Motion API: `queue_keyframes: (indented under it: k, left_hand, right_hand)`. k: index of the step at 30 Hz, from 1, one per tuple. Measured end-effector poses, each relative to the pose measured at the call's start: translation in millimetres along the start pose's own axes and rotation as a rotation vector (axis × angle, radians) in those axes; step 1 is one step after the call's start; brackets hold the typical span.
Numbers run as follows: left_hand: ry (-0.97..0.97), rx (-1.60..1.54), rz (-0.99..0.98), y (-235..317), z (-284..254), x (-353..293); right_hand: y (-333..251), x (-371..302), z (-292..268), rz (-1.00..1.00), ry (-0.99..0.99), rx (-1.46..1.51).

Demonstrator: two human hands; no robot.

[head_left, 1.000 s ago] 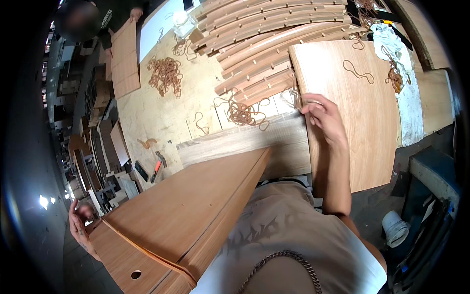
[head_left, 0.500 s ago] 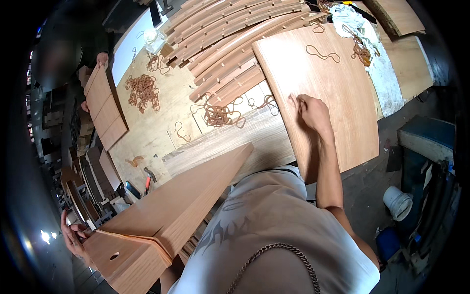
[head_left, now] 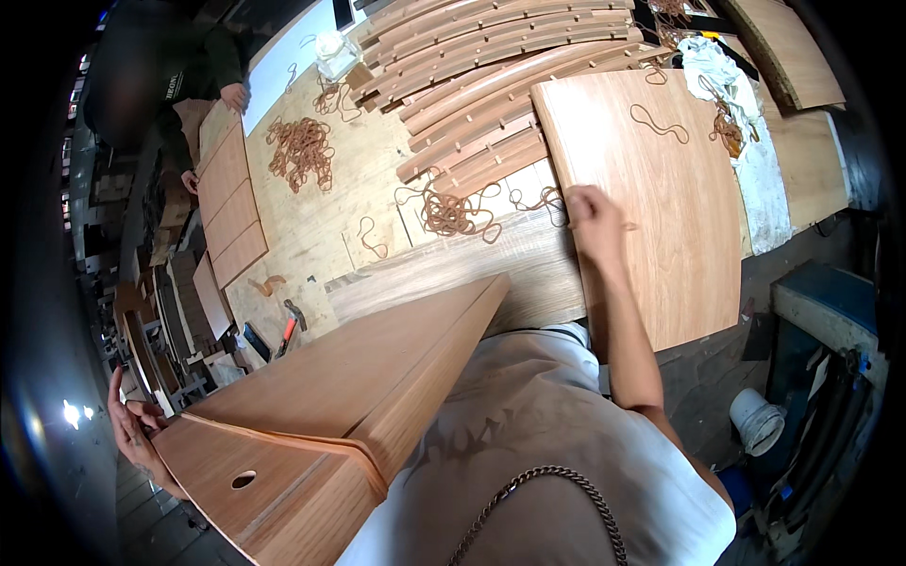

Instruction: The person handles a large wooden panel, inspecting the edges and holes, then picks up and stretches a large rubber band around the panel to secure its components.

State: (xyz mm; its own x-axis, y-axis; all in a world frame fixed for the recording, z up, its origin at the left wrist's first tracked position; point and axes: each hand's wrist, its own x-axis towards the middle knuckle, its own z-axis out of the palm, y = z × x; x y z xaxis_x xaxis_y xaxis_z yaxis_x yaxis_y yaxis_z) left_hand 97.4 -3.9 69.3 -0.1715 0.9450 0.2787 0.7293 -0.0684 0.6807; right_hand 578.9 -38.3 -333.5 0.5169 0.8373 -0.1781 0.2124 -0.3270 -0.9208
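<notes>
One L hand [head_left: 135, 429] spread, left of banded panel [head_left: 349, 363]; R hand [head_left: 596, 224] blurred, pinch unclear; prob. mid-banding, next needs loose bands [head_left: 451, 215].

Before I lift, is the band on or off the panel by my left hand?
On: the brown band spans the panel and bends over its edge, near the oval hole. Its run underneath is hidden.
</notes>
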Motion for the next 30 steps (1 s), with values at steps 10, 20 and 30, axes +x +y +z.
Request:
queue_keyframes:
  k: [10, 20, 30]
  left_hand:
    - [-0.024, 0.032, 0.002, -12.0, -4.3, 0.2]
    - [0.033, 0.052, 0.085, -7.6, -4.3, 3.2]
    - [-0.013, 0.002, 0.047, -7.9, -2.9, 10.1]
  right_hand:
    - [37.4, -12.3, 74.6, -0.186, -0.002, -0.666]
    - [-78.4, -13.6, -7.4, -0.055, -0.191, 0.835]
    - [-134.3, -3.0, -77.6, 0.029, -0.348, 1.428]
